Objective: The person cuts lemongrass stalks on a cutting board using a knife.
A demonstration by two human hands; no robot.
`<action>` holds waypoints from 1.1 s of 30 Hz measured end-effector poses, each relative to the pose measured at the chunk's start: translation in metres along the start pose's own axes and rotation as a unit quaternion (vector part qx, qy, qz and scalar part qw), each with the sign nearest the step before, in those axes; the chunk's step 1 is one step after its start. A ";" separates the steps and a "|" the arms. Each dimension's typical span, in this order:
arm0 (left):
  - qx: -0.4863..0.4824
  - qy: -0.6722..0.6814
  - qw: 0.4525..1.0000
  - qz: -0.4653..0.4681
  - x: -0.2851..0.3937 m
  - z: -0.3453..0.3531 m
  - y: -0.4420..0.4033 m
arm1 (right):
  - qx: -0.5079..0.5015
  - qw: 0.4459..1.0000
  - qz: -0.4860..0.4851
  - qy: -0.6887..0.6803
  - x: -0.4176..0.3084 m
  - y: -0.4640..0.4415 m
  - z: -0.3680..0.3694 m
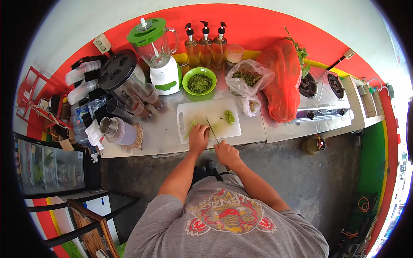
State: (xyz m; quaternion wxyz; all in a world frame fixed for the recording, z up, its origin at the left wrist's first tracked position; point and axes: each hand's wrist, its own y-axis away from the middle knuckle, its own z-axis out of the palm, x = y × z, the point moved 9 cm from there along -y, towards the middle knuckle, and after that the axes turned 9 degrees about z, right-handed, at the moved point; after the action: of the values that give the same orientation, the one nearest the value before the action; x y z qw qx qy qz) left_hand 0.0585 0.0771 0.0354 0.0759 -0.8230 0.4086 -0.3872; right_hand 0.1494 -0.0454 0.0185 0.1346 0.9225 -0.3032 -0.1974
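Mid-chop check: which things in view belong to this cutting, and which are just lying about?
In the job:
knife in the right hand
green stalks by the left hand
cutting board
chopped pile
probably green bowl

Apparently lying about:
blender
three pump bottles
stove

Head view — wide, forward, steeply down

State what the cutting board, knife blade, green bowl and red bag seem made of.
Cutting board: probably plastic, judging by its smooth, whitish, grainless surface.
Knife blade: likely steel; thin and greyish, finish unclear.
Green bowl: perhaps glossy plastic, from its bright, even colour; possibly glazed ceramic.
Red bag: likely thin plastic film, wrinkled and somewhat shiny.
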 end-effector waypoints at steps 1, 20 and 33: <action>0.002 -0.003 1.000 0.001 -0.001 -0.001 0.000 | -0.009 1.000 0.004 -0.007 0.000 0.002 0.003; 0.007 0.052 0.999 -0.004 -0.006 -0.002 0.005 | -0.044 0.998 0.025 -0.039 -0.004 0.002 0.003; 0.033 0.082 0.996 -0.017 -0.011 -0.007 0.005 | -0.044 0.997 0.028 -0.050 -0.006 0.007 0.013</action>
State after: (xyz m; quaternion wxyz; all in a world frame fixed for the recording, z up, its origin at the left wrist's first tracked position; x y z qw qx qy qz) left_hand 0.0469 0.0835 0.0316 0.0628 -0.7922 0.3864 -0.4682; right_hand 0.1357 -0.0484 0.0114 0.1656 0.8956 -0.3264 -0.2530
